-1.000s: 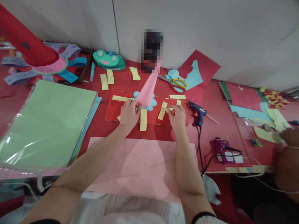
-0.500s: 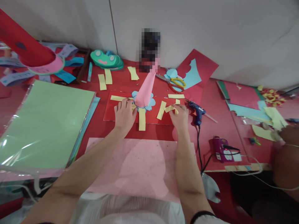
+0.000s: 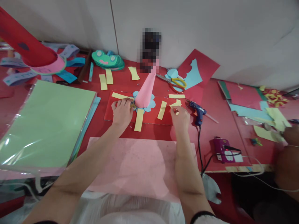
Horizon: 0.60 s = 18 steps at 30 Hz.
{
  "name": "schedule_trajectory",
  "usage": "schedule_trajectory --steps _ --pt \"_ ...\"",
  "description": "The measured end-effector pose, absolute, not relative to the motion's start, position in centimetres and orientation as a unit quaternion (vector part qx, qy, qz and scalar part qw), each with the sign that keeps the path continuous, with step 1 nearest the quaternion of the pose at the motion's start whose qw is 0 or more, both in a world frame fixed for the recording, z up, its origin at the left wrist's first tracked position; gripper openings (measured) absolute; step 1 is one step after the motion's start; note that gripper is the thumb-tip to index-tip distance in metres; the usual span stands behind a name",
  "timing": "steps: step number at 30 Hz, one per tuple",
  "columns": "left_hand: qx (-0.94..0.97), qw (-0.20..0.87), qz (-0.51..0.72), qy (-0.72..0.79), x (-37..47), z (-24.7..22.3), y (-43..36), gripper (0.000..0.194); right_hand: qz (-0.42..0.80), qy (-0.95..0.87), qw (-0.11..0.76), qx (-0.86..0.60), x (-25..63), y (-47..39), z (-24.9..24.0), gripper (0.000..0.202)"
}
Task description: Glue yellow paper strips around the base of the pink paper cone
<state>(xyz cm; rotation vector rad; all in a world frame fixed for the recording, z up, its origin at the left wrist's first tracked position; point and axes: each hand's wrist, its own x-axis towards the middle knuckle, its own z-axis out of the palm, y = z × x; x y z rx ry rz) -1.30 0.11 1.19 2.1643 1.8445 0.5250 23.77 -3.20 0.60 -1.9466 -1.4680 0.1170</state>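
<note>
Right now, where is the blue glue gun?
In the head view, the blue glue gun lies on the red table, just right of the right hand, below the yellow-handled scissors.

Green paper stack (image 3: 46, 121) in a clear sleeve at 9 o'clock on the red counter (image 3: 210, 102). Pink sheet (image 3: 137, 168) at 6 o'clock, near edge. Frog cutouts (image 3: 107, 59) at 11 o'clock by the wall, three loose yellow strips (image 3: 103, 82) just below them. Yellow-handled scissors (image 3: 174, 81) at 1 o'clock, touching a blue cutout (image 3: 193, 76) on red paper. Blue glue gun (image 3: 197, 110) at 3 o'clock, cord running down to 5 o'clock. Purple device (image 3: 224, 150) at 4 o'clock, red light on. Paper scraps (image 3: 268, 115) at far 3 o'clock, beside another person's hand (image 3: 289, 133). Red tube (image 3: 25, 46) with pink rim at 10 o'clock.
</note>
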Motion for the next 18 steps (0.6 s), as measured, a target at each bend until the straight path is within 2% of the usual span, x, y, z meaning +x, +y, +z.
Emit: schedule_trajectory --steps 4,6,11,18 --pt "0.751 0.139 0.181 0.619 -1.8 1.0 0.7 0.040 0.081 -0.541 0.466 -0.695 22.9 -3.7 2.0 0.017" --pt "0.752 0.147 0.188 0.614 -2.0 0.8 1.0 0.041 0.118 -0.597 0.480 -0.632 22.1 -4.2 2.7 0.014" --pt "0.759 0.162 0.191 0.601 -2.2 0.4 1.5 0.042 0.194 -0.740 0.429 -0.481 20.4 -5.2 3.0 0.012" --pt "0.760 0.155 0.189 0.603 -2.2 0.5 1.5 0.042 0.302 -0.758 0.361 -0.453 19.7 -5.6 2.9 0.010"
